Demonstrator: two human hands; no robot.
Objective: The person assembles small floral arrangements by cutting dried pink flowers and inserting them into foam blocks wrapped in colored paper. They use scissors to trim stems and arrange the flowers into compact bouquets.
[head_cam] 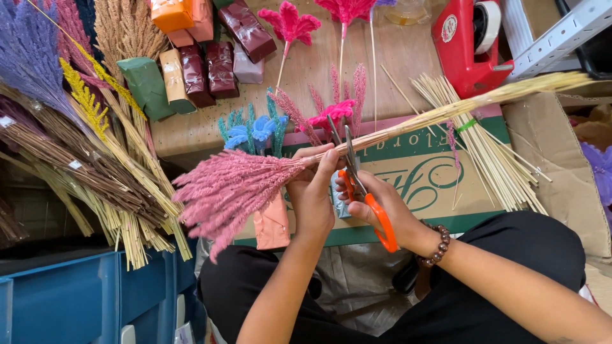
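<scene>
Trimming stems: left hand pinching the pink dried-grass bunch just below its plumes, held level above the lap, straw-coloured stalks running off over the green-printed cardboard box. Right hand wrapped through the orange-handled scissors, blades parted astride the stalks beside the left fingers. Next, judging by this: a firm squeeze, bunch held steady, fingertips kept off the blades.

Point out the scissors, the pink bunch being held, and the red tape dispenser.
scissors (373,207): head view, on the orange handle.
pink bunch (233,185): head view, on the feathery pink heads.
tape dispenser (462,44): head view, on the red body.
</scene>
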